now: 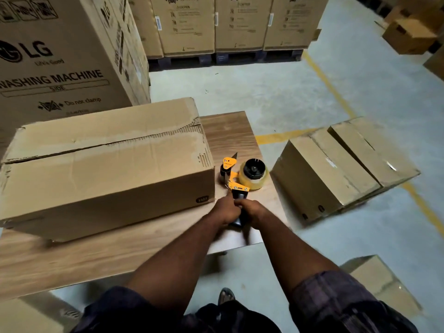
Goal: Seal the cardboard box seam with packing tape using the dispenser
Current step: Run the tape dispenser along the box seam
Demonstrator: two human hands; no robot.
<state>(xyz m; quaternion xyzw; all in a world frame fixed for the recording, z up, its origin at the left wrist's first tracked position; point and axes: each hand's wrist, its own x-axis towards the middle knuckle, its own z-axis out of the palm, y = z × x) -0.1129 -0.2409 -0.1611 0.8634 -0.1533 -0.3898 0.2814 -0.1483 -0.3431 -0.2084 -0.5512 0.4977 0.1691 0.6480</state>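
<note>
Plainly the work stood at its first step: taking up the tool. The tape dispenser [236, 180], orange with a clear tape roll [253, 175], lay on the wooden surface [228, 131] just right of centre in the frame, close beside the near right corner of the cardboard box [108, 169]. The right hand [254, 211] was curled round the black handle. The left hand [224, 210] gripped the same handle from the other side, its forefinger stretched out to the orange frame. The box filled the left half of the frame with its flaps closed. Its seam [108, 144] ran across the top from left to right with no fresh tape that I could make out — only torn patches near the right end. Next, by my judgement, the dispenser had to be lifted, carried to one end of that seam, pressed down over the edge and drawn straight along the gap — the flaps held flat meanwhile.
</note>
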